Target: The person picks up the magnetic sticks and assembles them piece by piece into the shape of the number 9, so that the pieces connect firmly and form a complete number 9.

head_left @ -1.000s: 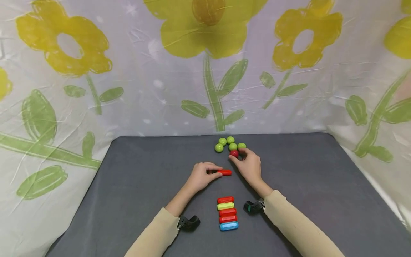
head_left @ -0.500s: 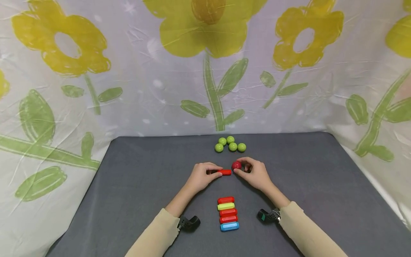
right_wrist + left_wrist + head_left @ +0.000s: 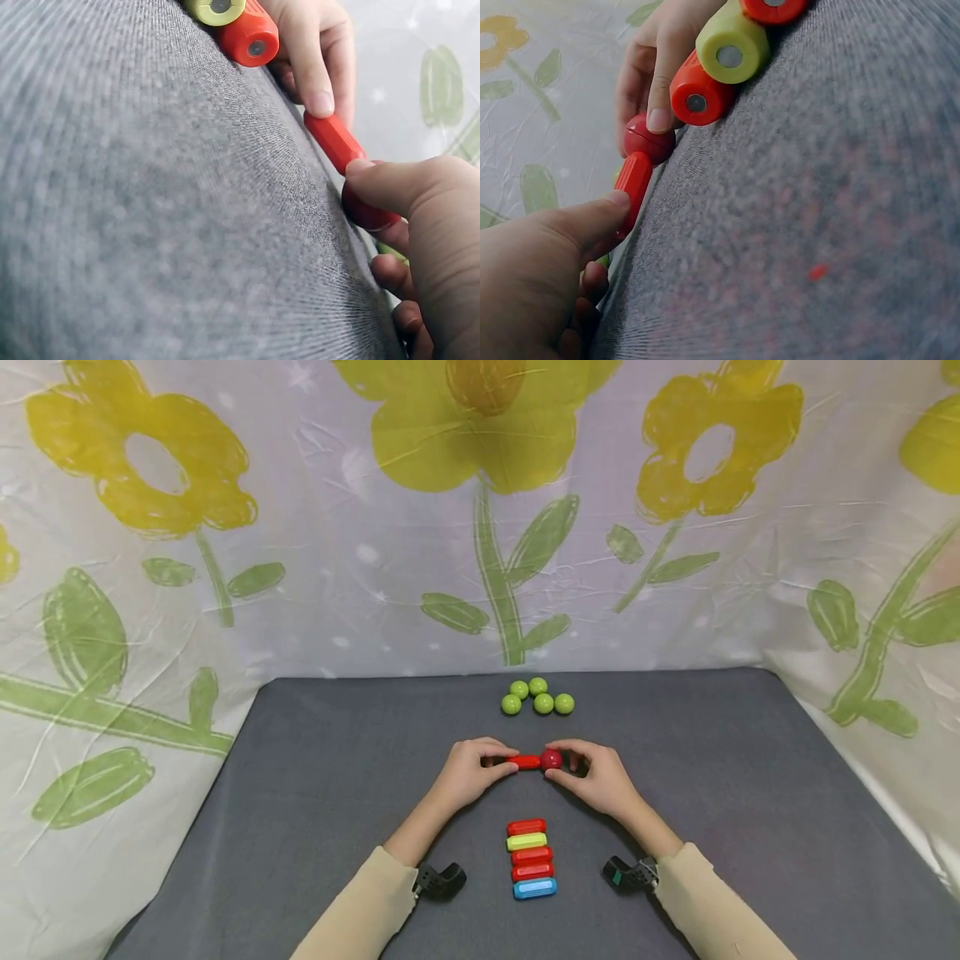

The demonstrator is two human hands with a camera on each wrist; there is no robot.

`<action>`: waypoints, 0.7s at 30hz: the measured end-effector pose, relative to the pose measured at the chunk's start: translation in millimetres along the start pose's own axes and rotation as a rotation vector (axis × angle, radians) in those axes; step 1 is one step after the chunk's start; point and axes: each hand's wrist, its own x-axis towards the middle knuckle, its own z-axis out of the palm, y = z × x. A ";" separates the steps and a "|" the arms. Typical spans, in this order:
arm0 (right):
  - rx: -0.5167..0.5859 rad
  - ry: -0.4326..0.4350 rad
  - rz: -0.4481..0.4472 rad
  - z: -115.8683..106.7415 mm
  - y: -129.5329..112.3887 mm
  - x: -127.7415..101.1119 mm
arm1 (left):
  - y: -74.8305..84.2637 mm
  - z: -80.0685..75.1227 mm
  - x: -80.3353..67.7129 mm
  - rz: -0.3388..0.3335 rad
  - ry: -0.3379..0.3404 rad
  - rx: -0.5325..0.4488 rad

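Observation:
On the grey mat my left hand (image 3: 480, 764) pinches a short red rod (image 3: 524, 762) by its left end. My right hand (image 3: 592, 768) pinches a red ball (image 3: 551, 759) and holds it against the rod's right end. The left wrist view shows the red ball (image 3: 648, 139) touching the red rod (image 3: 634, 182), with my left thumb on the rod. In the right wrist view my right thumb lies on the red ball (image 3: 367, 213) at the end of the red rod (image 3: 334, 142).
Several green balls (image 3: 537, 697) lie in a cluster beyond the hands. A stack of rods (image 3: 531, 857), red, yellow-green and blue, lies close to me between my forearms. The grey mat (image 3: 300, 793) is bounded by a flower-print cloth (image 3: 480, 527).
My right hand carried the red ball from beside the green balls toward me and to the left, until it met the end of the red rod. My left hand stayed put.

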 end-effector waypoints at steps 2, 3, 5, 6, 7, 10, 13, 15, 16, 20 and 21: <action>0.001 -0.002 0.001 0.2 0.4 0.2 | 0.6 -0.3 0.1 -0.005 0.000 -0.006; 0.003 -0.001 0.000 0.3 0.6 0.5 | 0.7 -0.3 0.7 -0.013 0.006 -0.009; 0.006 0.002 -0.005 0.7 1.3 0.9 | 1.2 -1.0 2.7 -0.031 0.032 -0.031; 0.010 0.004 -0.007 0.7 1.3 1.2 | 1.2 -1.4 4.3 -0.045 0.053 -0.039; 0.011 0.004 -0.007 0.6 1.4 1.5 | 1.0 -1.8 6.5 -0.063 0.079 -0.041; 0.016 0.003 -0.001 0.4 1.6 1.9 | -1.8 -3.8 17.1 -0.124 0.168 -0.032; 0.017 0.006 0.007 0.2 1.8 2.3 | -7.8 -4.7 32.9 -0.187 0.230 -0.001; 0.019 0.012 0.004 1.0 2.2 2.8 | -11.9 -4.9 44.4 -0.232 0.245 0.014; 0.021 0.013 0.003 1.2 2.5 2.8 | -13.4 -4.3 49.8 -0.250 0.251 0.020; 0.033 0.010 -0.001 1.1 3.5 3.4 | -14.5 -2.9 68.2 -0.321 0.256 0.043; 0.037 0.008 -0.002 0.8 3.7 3.5 | -13.6 -2.3 71.9 -0.334 0.257 0.045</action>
